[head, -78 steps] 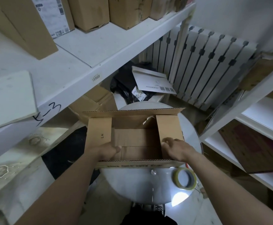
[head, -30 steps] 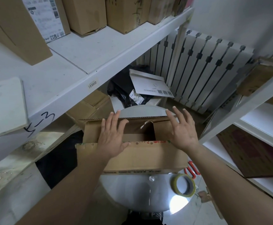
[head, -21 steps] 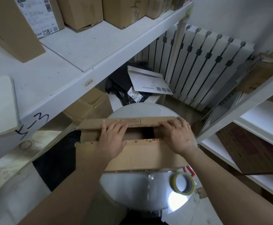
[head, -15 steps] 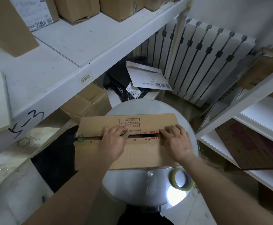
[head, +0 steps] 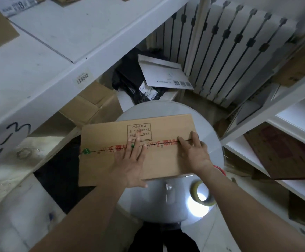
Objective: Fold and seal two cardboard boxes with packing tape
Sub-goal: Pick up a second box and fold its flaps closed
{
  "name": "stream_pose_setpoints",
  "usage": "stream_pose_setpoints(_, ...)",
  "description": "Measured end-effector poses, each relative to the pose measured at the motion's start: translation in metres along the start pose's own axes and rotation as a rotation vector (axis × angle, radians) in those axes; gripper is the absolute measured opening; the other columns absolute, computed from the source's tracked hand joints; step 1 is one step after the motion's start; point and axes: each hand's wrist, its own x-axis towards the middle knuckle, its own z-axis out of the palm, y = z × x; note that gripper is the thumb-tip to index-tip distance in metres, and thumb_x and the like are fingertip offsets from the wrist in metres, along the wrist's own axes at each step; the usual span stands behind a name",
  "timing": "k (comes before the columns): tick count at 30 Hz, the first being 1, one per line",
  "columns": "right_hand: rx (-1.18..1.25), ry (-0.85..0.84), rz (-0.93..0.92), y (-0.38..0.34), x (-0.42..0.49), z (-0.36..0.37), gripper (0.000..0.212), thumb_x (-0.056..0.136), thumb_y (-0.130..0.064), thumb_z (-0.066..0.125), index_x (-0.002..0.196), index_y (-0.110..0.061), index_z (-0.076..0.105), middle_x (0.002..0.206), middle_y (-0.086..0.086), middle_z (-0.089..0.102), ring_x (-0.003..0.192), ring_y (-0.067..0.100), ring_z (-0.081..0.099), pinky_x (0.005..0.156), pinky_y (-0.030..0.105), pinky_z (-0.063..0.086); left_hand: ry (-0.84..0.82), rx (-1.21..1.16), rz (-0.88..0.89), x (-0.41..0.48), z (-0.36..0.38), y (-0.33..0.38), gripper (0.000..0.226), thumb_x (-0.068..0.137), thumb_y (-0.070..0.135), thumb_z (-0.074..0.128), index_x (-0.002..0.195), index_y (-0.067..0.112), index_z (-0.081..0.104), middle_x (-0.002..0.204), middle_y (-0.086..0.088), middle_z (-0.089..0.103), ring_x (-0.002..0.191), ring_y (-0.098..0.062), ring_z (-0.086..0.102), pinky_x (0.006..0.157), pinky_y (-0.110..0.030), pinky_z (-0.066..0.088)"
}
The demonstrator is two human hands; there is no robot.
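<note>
1. Two bare hands lie flat on the top of a brown cardboard box point(head: 108, 166), apart from each other. The left hand point(head: 129, 162) is at the middle of the frame, and its straight fingers reach across the seam where the two top flaps meet.
2. The right hand point(head: 196, 154) presses the same seam nearer the box's right end, with its fingers straight and gripping nothing.
3. Both flaps are down, and their edges meet along a dark line with red printing beside it. A printed rectangular stamp point(head: 139, 132) sits on the far flap, and a green mark point(head: 85, 151) shows at the seam's left end.
4. The box rests on a round white table point(head: 155, 204) at the centre of the frame, and its left part overhangs the table's edge.
5. A roll of yellowish clear packing tape point(head: 203, 194) lies flat on the table below the box's right corner, just beside the right forearm.
6. A white shelf point(head: 44, 51) fills the upper left and a white ribbed radiator point(head: 229, 42) the upper right. Between them, a white envelope point(head: 161, 74) lies on a black bag point(head: 128, 77).
</note>
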Motion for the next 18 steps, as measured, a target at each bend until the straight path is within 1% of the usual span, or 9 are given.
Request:
stream_pose_setpoints(1, -0.01, 0.011, -0.039, 0.0, 0.005, 0.0, 0.059, 0.097, -0.032, 0.045, 0.148, -0.044, 0.02, 0.155, 0.005, -0.004, 0.141, 0.035, 0.018, 0.115, 0.048, 0.026, 0.004, -0.014, -0.009, 0.002, -0.001, -0.002, 0.135, 0.071, 0.078, 0.059, 0.143, 0.019, -0.039, 0.138, -0.006, -0.058, 0.135, -0.038, -0.042, 0.113, -0.07, 0.002)
stream_pose_setpoints(3, 0.012, 0.02, -0.102, 0.0, 0.015, -0.003, 0.062, 0.096, -0.025, 0.049, 0.151, -0.035, 0.024, 0.156, 0.013, 0.003, 0.142, 0.034, 0.019, 0.118, 0.043, 0.025, 0.016, -0.032, -0.026, 0.008, -0.002, -0.006, 0.13, 0.076, 0.074, 0.058, 0.143, 0.018, -0.039, 0.139, -0.005, -0.057, 0.136, -0.039, -0.04, 0.112, -0.072, 0.006)
stream_pose_setpoints(5, 0.06, 0.019, -0.129, -0.001, 0.021, -0.008, 0.065, 0.094, -0.017, 0.053, 0.153, -0.023, 0.026, 0.158, 0.018, 0.006, 0.145, 0.036, 0.014, 0.119, 0.041, 0.023, 0.004, -0.036, -0.041, 0.012, -0.005, -0.009, 0.128, 0.078, 0.074, 0.056, 0.143, 0.017, -0.038, 0.14, -0.005, -0.056, 0.136, -0.039, -0.039, 0.112, -0.072, 0.007)
stream_pose_setpoints(8, -0.012, -0.004, -0.156, 0.003, 0.024, -0.01, 0.068, 0.093, -0.014, 0.056, 0.152, -0.016, 0.023, 0.16, 0.019, -0.002, 0.147, 0.038, 0.002, 0.119, 0.034, 0.016, -0.016, -0.036, -0.05, 0.016, -0.008, -0.009, 0.127, 0.078, 0.074, 0.056, 0.142, 0.018, -0.039, 0.14, -0.005, -0.056, 0.131, -0.036, -0.044, 0.112, -0.072, 0.005)
stream_pose_setpoints(10, -0.007, -0.021, -0.159, 0.006, 0.022, -0.009, 0.071, 0.094, -0.011, 0.057, 0.153, -0.015, 0.019, 0.161, 0.018, -0.008, 0.148, 0.039, -0.004, 0.119, 0.035, 0.012, -0.018, -0.033, -0.047, 0.018, -0.011, -0.01, 0.127, 0.078, 0.073, 0.056, 0.14, 0.019, -0.04, 0.14, -0.004, -0.056, 0.131, -0.036, -0.044, 0.112, -0.072, 0.005)
stream_pose_setpoints(13, 0.026, -0.03, -0.154, 0.008, 0.019, -0.012, 0.069, 0.097, -0.008, 0.052, 0.155, -0.016, 0.016, 0.162, 0.014, -0.012, 0.149, 0.038, -0.007, 0.119, 0.038, 0.013, -0.021, -0.027, -0.05, 0.02, -0.013, -0.009, 0.13, 0.076, 0.073, 0.059, 0.14, 0.02, -0.04, 0.141, -0.005, -0.055, 0.136, -0.038, -0.04, 0.111, -0.072, 0.005)
stream_pose_setpoints(15, 0.093, -0.025, -0.172, 0.009, 0.017, -0.014, 0.061, 0.1, -0.008, 0.045, 0.155, -0.02, 0.021, 0.163, 0.011, -0.009, 0.15, 0.034, -0.006, 0.12, 0.037, 0.012, 0.009, -0.003, -0.058, 0.018, -0.015, -0.006, 0.133, 0.073, 0.077, 0.059, 0.145, 0.019, -0.036, 0.145, -0.008, -0.052, 0.139, -0.037, -0.036, 0.112, -0.071, 0.004)
stream_pose_setpoints(16, 0.156, 0.0, -0.175, 0.011, 0.015, -0.017, 0.057, 0.101, -0.008, 0.044, 0.153, -0.022, 0.027, 0.164, 0.009, -0.004, 0.151, 0.032, -0.002, 0.121, 0.036, 0.013, 0.037, 0.014, -0.053, 0.017, -0.017, -0.002, 0.134, 0.07, 0.08, 0.058, 0.146, 0.019, -0.033, 0.147, -0.009, -0.049, 0.141, -0.036, -0.034, 0.113, -0.07, 0.003)
stream_pose_setpoints(18, 0.288, 0.098, -0.15, 0.016, 0.01, -0.024, 0.052, 0.099, -0.006, 0.048, 0.148, -0.024, 0.041, 0.164, 0.008, 0.011, 0.15, 0.029, 0.015, 0.12, 0.029, 0.016, 0.086, 0.026, -0.029, 0.016, -0.023, 0.006, 0.134, 0.068, 0.084, 0.054, 0.147, 0.018, -0.031, 0.149, -0.011, -0.045, 0.141, -0.034, -0.034, 0.113, -0.067, -0.002)
